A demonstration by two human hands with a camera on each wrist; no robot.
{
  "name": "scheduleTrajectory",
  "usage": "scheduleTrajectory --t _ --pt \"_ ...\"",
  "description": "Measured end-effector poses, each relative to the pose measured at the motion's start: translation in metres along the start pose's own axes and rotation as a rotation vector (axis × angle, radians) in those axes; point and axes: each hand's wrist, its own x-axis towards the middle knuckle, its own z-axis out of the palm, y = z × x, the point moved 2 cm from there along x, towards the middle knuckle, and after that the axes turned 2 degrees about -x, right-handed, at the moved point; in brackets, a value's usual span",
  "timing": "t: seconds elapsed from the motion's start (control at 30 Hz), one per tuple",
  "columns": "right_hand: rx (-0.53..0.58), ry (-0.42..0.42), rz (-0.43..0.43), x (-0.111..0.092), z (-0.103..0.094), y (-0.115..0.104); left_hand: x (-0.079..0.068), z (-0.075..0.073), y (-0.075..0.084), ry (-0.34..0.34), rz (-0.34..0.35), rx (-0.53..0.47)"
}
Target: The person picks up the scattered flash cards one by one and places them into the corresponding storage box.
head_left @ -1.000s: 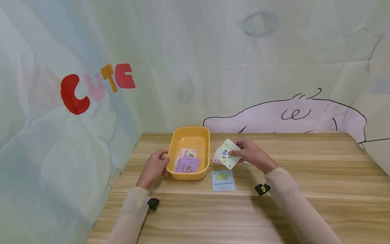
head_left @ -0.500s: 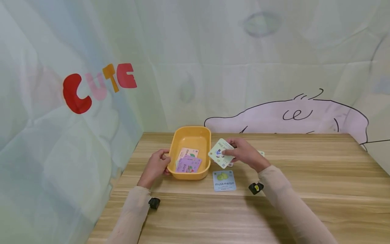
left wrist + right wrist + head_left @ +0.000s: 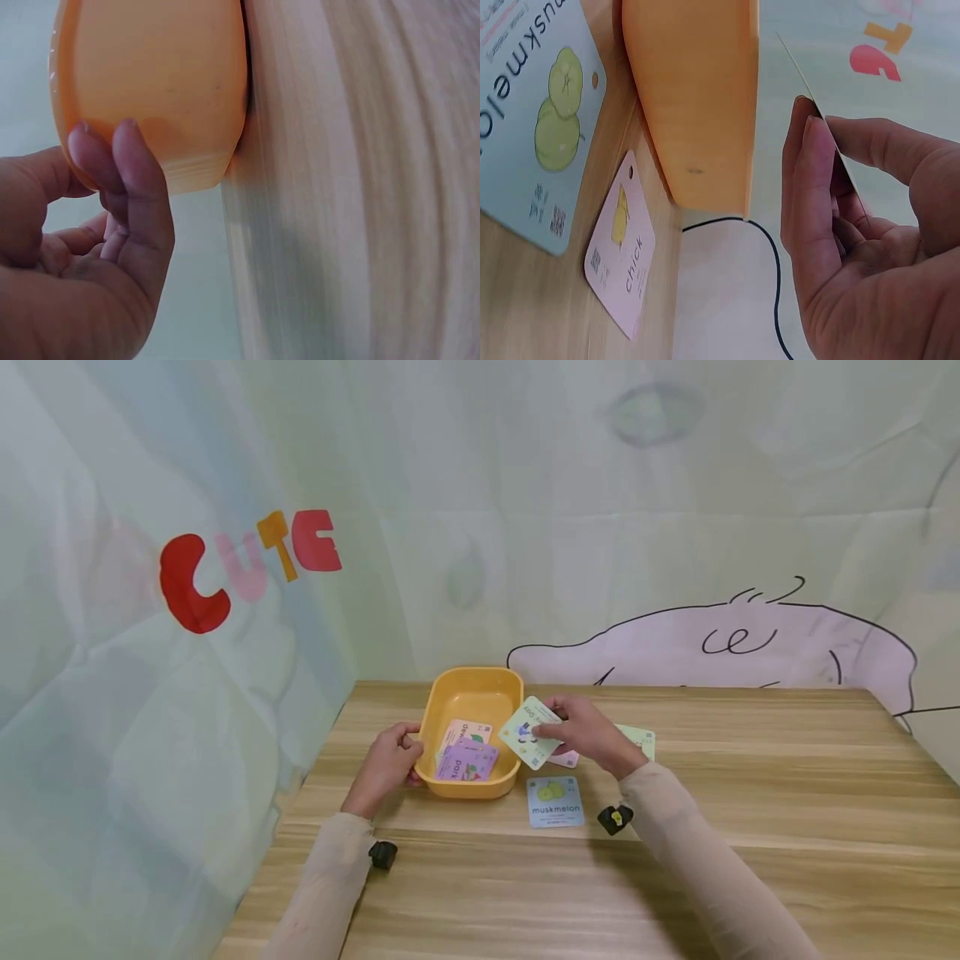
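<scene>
My right hand (image 3: 592, 735) pinches a pale green picture card (image 3: 527, 735) between thumb and fingers, and in the head view the card overlaps the right rim of a yellow plastic bin (image 3: 474, 790). Seen edge-on in the right wrist view, the card is a thin line above the tabletop. At the bin's left side, my left hand (image 3: 384, 767) grips the rim, thumb and fingers on either side of the wall (image 3: 157, 67). Inside the bin lie a purple "park" card (image 3: 468, 763) and a peach card (image 3: 471, 732), partly overlapping.
A blue "muskmelon" card (image 3: 555, 802) lies in front of the bin's right corner. Beside the bin rests a pink "chick" card (image 3: 622, 247), partly hidden by my right hand in the head view. Another green card (image 3: 641, 739) lies behind my right wrist. A printed cloth (image 3: 450, 527) hangs behind the wooden table (image 3: 480, 877).
My right hand has carried the green card leftward to the bin's rim, uncovering part of another green card on the table. My left hand keeps its grip on the bin.
</scene>
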Motion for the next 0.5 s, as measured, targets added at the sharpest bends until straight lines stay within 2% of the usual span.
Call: scheduleTrajectory --t 0.2,0.5 --pt "0.029 -0.011 -0.013 0.002 0.008 -0.005 -0.001 0.001 0.001 -0.004 0.003 -0.011" --pt "0.043 0.0 0.012 0.012 0.019 -0.01 -0.002 0.0 0.001 0.0 -0.004 -0.006"
